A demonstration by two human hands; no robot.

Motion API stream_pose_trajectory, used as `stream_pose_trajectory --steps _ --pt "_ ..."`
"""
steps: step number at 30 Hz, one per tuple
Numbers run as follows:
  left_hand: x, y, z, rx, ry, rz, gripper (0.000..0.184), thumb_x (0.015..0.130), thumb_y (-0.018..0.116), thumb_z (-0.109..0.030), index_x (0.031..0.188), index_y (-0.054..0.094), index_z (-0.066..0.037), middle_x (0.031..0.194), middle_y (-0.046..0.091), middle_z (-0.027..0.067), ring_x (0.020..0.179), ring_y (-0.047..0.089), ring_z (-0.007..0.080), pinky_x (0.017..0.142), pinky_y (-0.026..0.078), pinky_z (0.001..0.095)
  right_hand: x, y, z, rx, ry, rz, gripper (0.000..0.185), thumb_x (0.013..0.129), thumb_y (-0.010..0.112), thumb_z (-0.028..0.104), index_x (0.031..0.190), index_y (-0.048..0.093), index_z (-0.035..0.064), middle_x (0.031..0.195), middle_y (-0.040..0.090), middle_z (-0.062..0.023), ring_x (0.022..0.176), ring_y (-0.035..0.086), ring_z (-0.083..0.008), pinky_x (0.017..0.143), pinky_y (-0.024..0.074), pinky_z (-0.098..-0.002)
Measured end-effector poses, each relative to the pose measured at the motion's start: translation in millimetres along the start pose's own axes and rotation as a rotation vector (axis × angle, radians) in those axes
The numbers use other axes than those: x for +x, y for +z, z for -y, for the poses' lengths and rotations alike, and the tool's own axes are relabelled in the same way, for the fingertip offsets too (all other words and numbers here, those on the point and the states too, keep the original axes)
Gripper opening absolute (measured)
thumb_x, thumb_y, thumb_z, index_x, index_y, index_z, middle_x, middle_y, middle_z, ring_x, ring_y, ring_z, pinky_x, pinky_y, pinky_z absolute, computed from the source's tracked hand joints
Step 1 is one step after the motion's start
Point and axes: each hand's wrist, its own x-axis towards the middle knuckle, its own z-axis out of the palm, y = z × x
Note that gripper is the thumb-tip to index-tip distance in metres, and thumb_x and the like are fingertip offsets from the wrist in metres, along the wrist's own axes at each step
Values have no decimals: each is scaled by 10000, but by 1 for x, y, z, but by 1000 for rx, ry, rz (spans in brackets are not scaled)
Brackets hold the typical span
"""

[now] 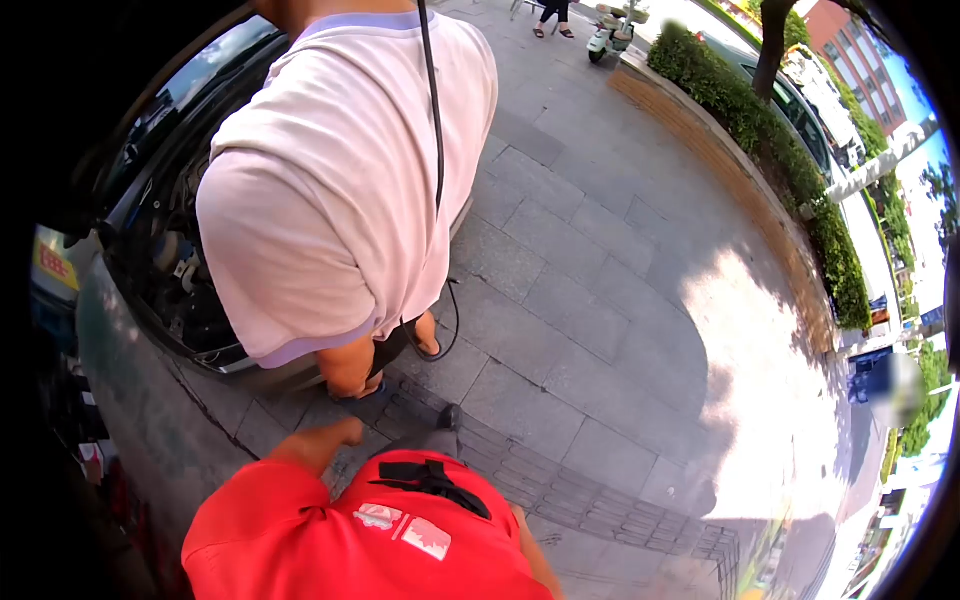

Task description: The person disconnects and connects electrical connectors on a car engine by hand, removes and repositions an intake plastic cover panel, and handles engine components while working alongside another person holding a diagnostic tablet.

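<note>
My left hand (350, 432) is in front of my red shirt (380, 540), near a person's lower arm; its fingers are too small to make out. My right forearm (538, 555) hangs at my right side, and the hand is out of view. Close ahead, a person in a pale pink shirt (330, 180) stands beside a car with an exposed engine bay (180, 240). A black cable (435, 110) runs down over that shirt and ends in a loop near the person's legs. A black strap (430, 480) lies across my shirt.
Grey paving (560, 300) stretches to the right, bounded by a brick planter (720, 150) with a hedge (730, 100). A parked scooter (608, 38) and another person's legs (553, 18) are at the top. Sunlight falls on the right-hand paving.
</note>
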Motion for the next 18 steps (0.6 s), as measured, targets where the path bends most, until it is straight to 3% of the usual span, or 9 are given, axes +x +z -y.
stream_pose_trajectory --steps 1,4,7,8,10,15,18 --pt "0 -12 -7 -119 -4 -58 270 718 595 -167 896 748 -33 993 685 228 931 673 362 830 523 452 73 29 -75 -103 -77 -76 646 942 433 571 1243 612 28 1188 614 -272 1145 571 -428 957 452 -450" --pt "6 -34 -37 -315 7 -167 262 710 611 -177 895 754 -60 954 697 207 888 678 366 805 532 442 49 -71 3 70 -33 -191 635 956 410 562 1220 615 21 1171 617 -278 1171 551 -421 984 428 -466" --pt "26 -78 -79 -530 48 -289 247 710 629 -197 889 757 -83 913 704 189 856 684 360 792 538 434 82 -146 53 73 -28 -92 612 969 452 494 1299 563 -9 1265 577 -296 1239 537 -382 1004 437 -393" --pt "31 -91 -95 -675 65 -333 238 713 636 -207 882 756 -91 891 706 182 845 688 355 789 540 432 94 -165 64 63 -36 -89 612 969 452 494 1299 563 -9 1265 577 -296 1239 537 -382 1004 437 -393" --pt "42 -126 -118 -666 30 -369 220 709 650 -207 866 758 -97 887 711 176 838 695 331 787 542 417 138 -195 81 -118 -17 72 671 960 447 530 1300 547 -40 1293 555 -299 1240 526 -403 1024 423 -411" --pt "84 -177 -137 -909 -176 -369 225 699 646 -174 879 762 -105 893 724 152 853 704 286 783 544 411 221 -301 146 -325 -40 37 693 947 434 560 1276 571 -35 1262 571 -301 1215 536 -416 1016 425 -451" --pt "114 -214 -160 -971 -342 -309 237 703 637 -173 892 751 -88 907 718 160 866 701 290 781 541 416 277 -396 177 -325 -131 69 651 933 506 510 1267 577 -44 1239 604 -268 1192 566 -394 996 446 -423"
